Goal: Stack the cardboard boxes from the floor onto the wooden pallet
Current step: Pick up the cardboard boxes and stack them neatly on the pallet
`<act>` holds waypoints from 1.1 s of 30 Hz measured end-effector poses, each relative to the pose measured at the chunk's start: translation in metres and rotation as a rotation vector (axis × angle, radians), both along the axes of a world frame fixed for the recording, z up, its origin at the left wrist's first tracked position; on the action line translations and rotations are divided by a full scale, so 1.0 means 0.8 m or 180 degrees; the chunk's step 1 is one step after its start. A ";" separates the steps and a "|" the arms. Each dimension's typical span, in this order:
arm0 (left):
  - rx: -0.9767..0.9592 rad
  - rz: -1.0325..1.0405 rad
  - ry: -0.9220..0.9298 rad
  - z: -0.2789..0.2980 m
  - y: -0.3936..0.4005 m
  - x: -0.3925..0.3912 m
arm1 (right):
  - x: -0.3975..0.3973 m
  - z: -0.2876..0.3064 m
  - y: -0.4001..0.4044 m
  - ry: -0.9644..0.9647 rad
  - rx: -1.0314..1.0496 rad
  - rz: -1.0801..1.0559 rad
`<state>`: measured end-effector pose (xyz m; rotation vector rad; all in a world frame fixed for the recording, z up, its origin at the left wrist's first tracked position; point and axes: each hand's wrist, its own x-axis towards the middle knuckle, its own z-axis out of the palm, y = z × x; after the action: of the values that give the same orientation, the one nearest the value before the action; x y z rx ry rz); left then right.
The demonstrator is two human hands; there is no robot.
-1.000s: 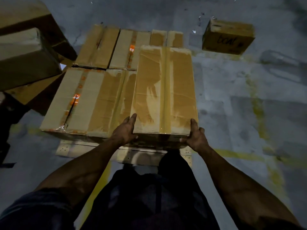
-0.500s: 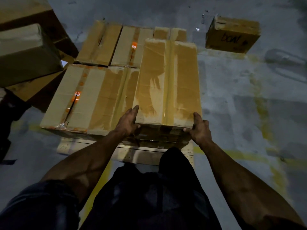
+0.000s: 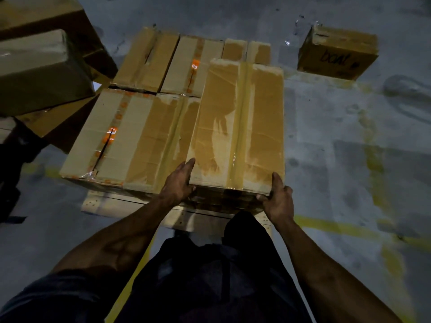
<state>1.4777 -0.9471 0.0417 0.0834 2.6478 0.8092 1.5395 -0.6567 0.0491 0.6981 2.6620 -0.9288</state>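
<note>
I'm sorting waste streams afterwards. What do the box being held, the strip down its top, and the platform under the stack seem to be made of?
Held box: brown cardboard, matte, with creases and scuffed patches.
Strip: likely clear plastic packing tape; it is glossy and catches the light.
Platform: pale bare wood, apparently unfinished, with nail dots along its board.

Looks like a warehouse: bare grey concrete floor (image 3: 349,148) with worn yellow painted lines (image 3: 338,227), taped brown cardboard boxes (image 3: 144,141) on a pale wooden pallet (image 3: 112,203).
</note>
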 end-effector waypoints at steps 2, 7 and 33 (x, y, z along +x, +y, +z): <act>-0.0056 -0.0020 0.0020 -0.002 0.002 0.008 | 0.009 -0.001 0.002 -0.0005 0.0003 0.0010; -0.0148 -0.0020 -0.0011 -0.005 0.005 0.015 | 0.013 0.000 0.005 -0.0100 -0.0002 -0.0054; 0.1662 0.1437 -0.1092 0.007 0.033 -0.028 | -0.057 0.020 0.024 -0.0108 -0.0642 -0.0411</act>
<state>1.4553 -0.9207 0.0473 -0.4893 2.0965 1.4941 1.4941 -0.6377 0.0647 0.8366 2.4728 -1.1881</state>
